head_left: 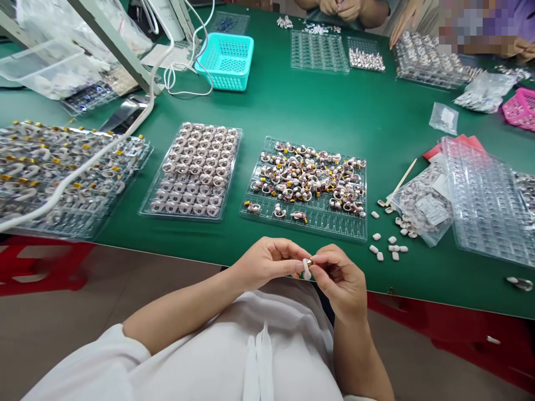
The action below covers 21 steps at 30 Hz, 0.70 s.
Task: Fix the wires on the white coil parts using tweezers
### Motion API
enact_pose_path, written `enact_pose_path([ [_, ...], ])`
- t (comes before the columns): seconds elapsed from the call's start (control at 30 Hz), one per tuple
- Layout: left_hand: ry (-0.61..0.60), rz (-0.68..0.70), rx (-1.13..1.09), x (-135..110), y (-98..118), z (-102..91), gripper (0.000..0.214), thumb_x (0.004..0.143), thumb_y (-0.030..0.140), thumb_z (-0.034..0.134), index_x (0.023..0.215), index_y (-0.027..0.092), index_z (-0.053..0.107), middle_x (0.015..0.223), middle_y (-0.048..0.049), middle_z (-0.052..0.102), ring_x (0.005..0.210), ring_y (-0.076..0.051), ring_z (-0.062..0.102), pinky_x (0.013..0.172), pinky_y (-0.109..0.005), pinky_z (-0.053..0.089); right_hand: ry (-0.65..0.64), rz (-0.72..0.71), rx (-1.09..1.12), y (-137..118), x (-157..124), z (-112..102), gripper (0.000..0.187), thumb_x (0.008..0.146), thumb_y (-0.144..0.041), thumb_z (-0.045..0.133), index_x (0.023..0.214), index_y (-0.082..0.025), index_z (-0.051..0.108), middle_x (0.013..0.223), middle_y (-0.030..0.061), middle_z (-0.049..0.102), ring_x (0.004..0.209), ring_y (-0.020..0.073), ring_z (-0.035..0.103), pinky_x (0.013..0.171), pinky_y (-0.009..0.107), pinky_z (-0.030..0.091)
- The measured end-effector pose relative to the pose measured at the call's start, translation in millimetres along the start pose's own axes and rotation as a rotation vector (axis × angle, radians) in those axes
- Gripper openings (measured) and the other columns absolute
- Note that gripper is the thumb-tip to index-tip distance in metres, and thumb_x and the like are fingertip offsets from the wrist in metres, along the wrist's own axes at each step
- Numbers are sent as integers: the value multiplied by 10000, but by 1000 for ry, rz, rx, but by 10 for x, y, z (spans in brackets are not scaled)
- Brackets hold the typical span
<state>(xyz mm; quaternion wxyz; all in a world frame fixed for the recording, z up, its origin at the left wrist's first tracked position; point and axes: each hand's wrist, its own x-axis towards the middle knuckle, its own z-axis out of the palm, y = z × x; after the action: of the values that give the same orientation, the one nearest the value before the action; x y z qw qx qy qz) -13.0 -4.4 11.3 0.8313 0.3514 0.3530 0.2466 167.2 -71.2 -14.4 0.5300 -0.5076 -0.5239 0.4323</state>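
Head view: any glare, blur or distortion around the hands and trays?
Head view: light is even, shadows soft; the small part between left hand and right hand is sharp but tiny. Head view: glare whitens the clear trays at right; the table has a slanted, unbowed near edge; a pixelated block covers the top right.

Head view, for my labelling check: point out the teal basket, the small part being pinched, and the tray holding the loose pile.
teal basket [225, 81], head view, front wall.
small part [307, 269], head view, white lower end.
tray [321, 225], head view, bare front rows.
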Motion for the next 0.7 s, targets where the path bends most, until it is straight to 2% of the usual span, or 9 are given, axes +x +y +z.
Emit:
enact_pose_path([
  [0.17,69,89,73,-7,-14,49,272,715,328,863,908,141,822,800,-69,784,704,-159,689,709,-271,574,86,75,143,46,-18,101,31,908,-244,662,937,-241,672,846,8,596,681,126,598,580,259,514],
  [0.3,86,152,110,6,-65,77,317,712,353,860,954,152,824,917,-92,792,804,-213,727,768,-317,607,170,125,202,122,-53,155,82,911,-296,654,960,-231,645,857,15,589,667,127,605,548,251,523],
  [0.53,133,277,243,6,-118,109,276,769,294,802,1003,150,820,975,-114,777,870,-227,730,782,-304,600,223,65,192,138,-60,194,63,924,-250,639,986,-245,626,831,0,579,686,117,596,579,234,510],
  [0.7,169,264,260,8,-126,102,251,755,321,817,935,146,828,955,-114,781,835,-220,714,742,-298,583,213,80,103,117,-49,222,100,908,-308,657,954,-230,615,794,2,577,664,130,578,557,250,494],
])
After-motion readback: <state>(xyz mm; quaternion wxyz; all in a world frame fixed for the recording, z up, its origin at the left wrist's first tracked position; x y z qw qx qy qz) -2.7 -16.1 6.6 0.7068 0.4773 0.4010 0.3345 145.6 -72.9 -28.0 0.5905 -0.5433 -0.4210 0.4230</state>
